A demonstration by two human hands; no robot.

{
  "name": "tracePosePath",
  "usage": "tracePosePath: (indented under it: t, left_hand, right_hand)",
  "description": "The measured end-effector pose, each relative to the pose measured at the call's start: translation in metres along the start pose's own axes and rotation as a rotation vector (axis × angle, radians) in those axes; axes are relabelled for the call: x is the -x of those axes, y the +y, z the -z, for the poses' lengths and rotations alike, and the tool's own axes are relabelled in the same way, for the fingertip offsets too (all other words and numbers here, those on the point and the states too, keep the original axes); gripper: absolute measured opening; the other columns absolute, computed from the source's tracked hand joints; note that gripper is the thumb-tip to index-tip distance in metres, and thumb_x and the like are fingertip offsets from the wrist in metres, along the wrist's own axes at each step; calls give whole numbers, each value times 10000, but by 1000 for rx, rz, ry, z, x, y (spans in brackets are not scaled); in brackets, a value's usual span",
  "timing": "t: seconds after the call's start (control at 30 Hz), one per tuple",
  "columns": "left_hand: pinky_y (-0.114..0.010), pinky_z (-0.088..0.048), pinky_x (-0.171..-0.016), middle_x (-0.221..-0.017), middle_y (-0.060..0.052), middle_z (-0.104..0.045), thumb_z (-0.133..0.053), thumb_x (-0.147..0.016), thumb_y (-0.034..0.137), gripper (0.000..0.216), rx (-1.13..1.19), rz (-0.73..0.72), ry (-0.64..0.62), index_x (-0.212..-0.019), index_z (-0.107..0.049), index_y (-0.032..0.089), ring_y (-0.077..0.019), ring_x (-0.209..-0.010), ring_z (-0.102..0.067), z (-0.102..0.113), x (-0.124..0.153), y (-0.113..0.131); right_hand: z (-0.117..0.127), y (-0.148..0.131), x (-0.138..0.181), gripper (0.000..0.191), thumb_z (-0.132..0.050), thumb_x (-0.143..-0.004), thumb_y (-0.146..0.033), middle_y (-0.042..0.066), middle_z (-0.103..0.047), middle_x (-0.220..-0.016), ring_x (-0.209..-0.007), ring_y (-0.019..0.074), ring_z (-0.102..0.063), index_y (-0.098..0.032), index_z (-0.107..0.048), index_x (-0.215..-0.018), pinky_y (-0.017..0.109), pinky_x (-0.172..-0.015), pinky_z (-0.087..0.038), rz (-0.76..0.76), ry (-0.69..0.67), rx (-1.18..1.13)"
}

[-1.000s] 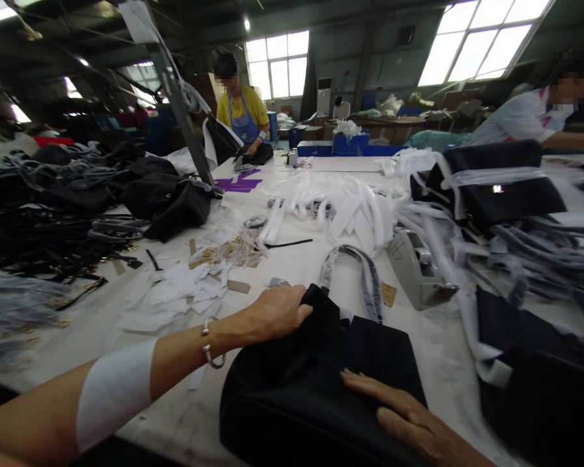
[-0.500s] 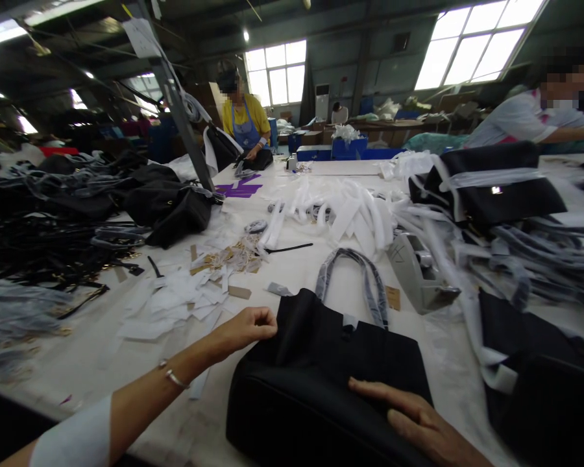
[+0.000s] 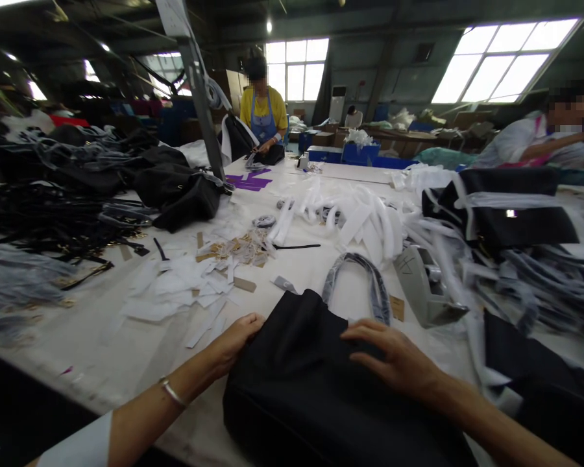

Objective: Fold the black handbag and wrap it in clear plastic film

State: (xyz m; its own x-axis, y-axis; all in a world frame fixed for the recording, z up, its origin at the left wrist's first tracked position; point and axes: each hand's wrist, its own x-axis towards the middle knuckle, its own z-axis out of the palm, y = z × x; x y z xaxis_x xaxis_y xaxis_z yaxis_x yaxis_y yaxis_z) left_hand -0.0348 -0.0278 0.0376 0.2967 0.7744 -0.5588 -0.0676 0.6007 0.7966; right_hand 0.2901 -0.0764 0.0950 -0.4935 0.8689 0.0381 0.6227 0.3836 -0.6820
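A black handbag (image 3: 316, 389) lies flat on the white table (image 3: 102, 350) right in front of me. Its wrapped handle (image 3: 365, 285) arches away from me. My left hand (image 3: 236, 340) grips the bag's left edge, fingers curled round it. My right hand (image 3: 394, 357) rests on top of the bag near the handle base, fingers spread and pressing down.
A grey tape dispenser (image 3: 425, 288) stands just right of the handle. White paper scraps (image 3: 185, 285) and small tags lie to the left. Black bags (image 3: 180, 188) and straps pile up at far left, wrapped bags (image 3: 511, 207) at right. Two other people work further off.
My right hand slid forward up the bag toward the handle. My left hand moved down the bag's left edge toward me. The view shifted slightly left.
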Motion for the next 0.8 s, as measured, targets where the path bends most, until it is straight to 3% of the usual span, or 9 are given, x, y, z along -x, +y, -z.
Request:
tracePosePath:
  t: [0.1,0.2,0.33,0.43,0.53,0.67,0.8]
  left_hand:
    - [-214,-347,-534,-656,43,-546,-786,-656,425,401,87,-23,-14,-763,-495,171,-93,-566,-485,-2,2,-3]
    - [-210,-342,-529,-656,43,-554,-787,-660,427,403,109,-45,-12,-783,-503,169,-90,-559,-483,-2,2,-5]
    - [-192,-288,-503,-614,67,-504,-777,-656,492,452,102,-50,-18,-783,-484,172,-66,-522,-410,-3,-1,-8]
    - [-194,-270,-510,-614,77,-463,-776,-652,485,449,86,-44,-30,-765,-470,176,-65,-532,-378,-3,-4,-8]
    - [-219,-306,-535,-645,60,-474,-673,-729,562,427,15,-68,-50,-767,-490,178,-91,-564,-404,-3,-3,-5]
    - [-256,-391,-642,-763,17,-570,-540,-839,472,299,-354,-168,-94,-855,-564,175,-144,-698,-512,-4,2,5]
    - [-263,-426,-711,-842,0,-622,-514,-802,235,127,-849,-340,-141,-904,-573,188,-170,-790,-567,-13,8,12]
  right_hand:
    - [-7,-6,-49,386,-550,-905,-240,93,-554,-1363,-1259,255,-499,-262,-561,-1289,458,-1053,-416,288,51,254]
    - [-24,-7,-86,502,-508,-892,-139,70,-449,-1479,-1389,255,-355,-272,-470,-1375,493,-1133,-313,450,-68,384]
    - [-45,-5,-108,375,-450,-936,-137,57,-610,-1313,-1356,227,-410,-239,-535,-1286,490,-1177,-237,548,-200,425]
    - [-52,-5,-111,225,-430,-956,-153,50,-687,-1122,-1198,181,-554,-218,-606,-1080,447,-1176,-257,535,-118,415]
    - [-48,-12,-108,197,-405,-957,-143,49,-684,-1067,-1170,174,-562,-205,-587,-1000,450,-1190,-236,570,-23,418]
    - [-33,-21,-101,227,-371,-940,-94,60,-653,-1171,-1333,193,-422,-197,-556,-1022,488,-1208,-180,605,-17,421]
    - [-24,-24,-99,234,-363,-922,-84,26,-663,-932,-1028,154,-603,-213,-550,-980,453,-1189,-219,559,-43,367]
